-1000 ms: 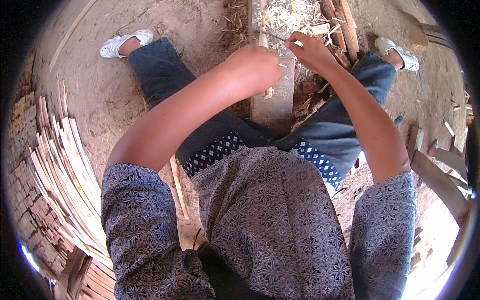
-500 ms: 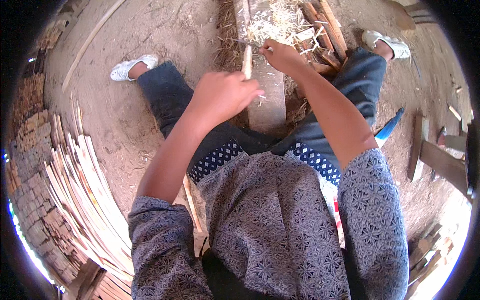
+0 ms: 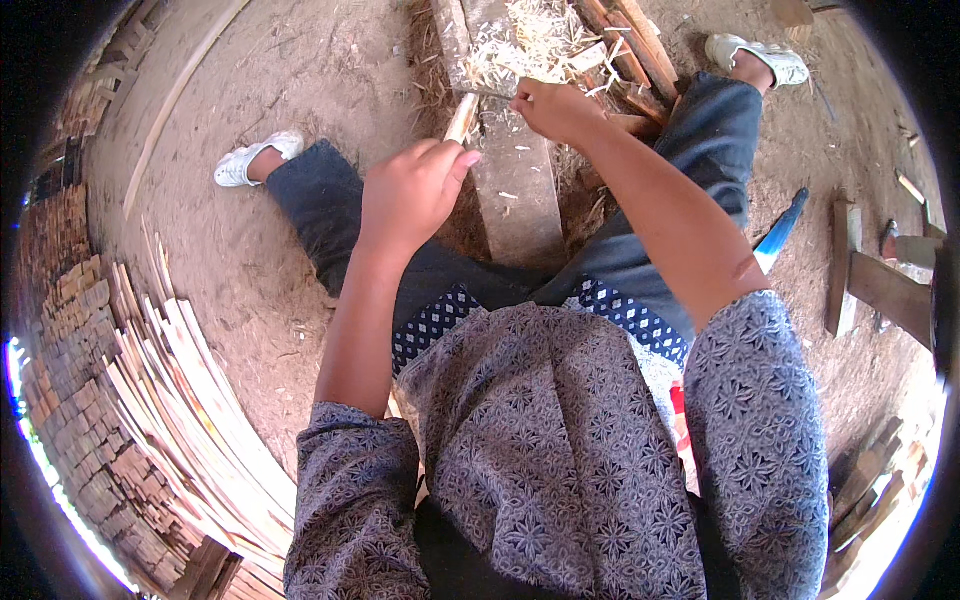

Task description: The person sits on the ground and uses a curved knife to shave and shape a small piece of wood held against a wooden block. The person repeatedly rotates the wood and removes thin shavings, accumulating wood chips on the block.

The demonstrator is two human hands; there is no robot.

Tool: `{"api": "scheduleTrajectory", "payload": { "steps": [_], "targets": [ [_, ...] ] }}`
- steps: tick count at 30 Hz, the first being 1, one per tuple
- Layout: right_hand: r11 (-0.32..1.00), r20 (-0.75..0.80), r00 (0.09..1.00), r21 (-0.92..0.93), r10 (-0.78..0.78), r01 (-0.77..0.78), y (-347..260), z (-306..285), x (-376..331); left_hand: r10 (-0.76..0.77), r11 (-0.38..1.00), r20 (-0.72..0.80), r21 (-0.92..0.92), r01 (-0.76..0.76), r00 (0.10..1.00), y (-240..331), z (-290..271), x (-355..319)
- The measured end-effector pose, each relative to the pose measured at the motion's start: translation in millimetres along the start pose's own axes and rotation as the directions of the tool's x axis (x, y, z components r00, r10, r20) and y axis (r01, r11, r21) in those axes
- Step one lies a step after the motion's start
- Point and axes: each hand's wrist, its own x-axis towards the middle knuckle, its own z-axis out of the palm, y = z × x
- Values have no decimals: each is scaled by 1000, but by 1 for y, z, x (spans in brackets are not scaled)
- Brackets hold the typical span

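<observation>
My left hand (image 3: 412,195) is closed round a pale wooden stick (image 3: 461,119), whose far end sticks out beyond my fingers. Gripped in my right hand (image 3: 556,112) is a knife; its thin dark blade (image 3: 484,95) points left and lies across the stick's far end. Whether the edge is cutting into the wood cannot be told. My fingers hide the knife's handle and the stick's near part. Under the hands runs a flat wooden plank (image 3: 520,200) between my legs, with a few small shavings on it.
Curled shavings (image 3: 530,45) heap at the plank's far end, beside reddish-brown wood pieces (image 3: 640,45). Long pale strips (image 3: 200,400) lie at left, near stacked small blocks (image 3: 75,370). On the right are a blue-and-white object (image 3: 780,232) and a wooden frame (image 3: 845,270).
My left hand has shifted left with the stick, which now tilts more to the left. The right hand keeps the knife at the stick's far end. The whole view has shifted slightly.
</observation>
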Motion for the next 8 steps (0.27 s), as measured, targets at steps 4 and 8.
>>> {"api": "scheduleTrajectory", "payload": {
  "steps": [4, 8],
  "targets": [
    [998, 4, 998, -13, 56, -56, -7, 4, -4, -34, 994, -165, -104, 17, 986, -3, 14, 1],
    [998, 24, 998, -16, 58, -58, -18, -2, -3, -102, 995, -410, -60, 84, 906, -20, 34, -6]
  ]
}}
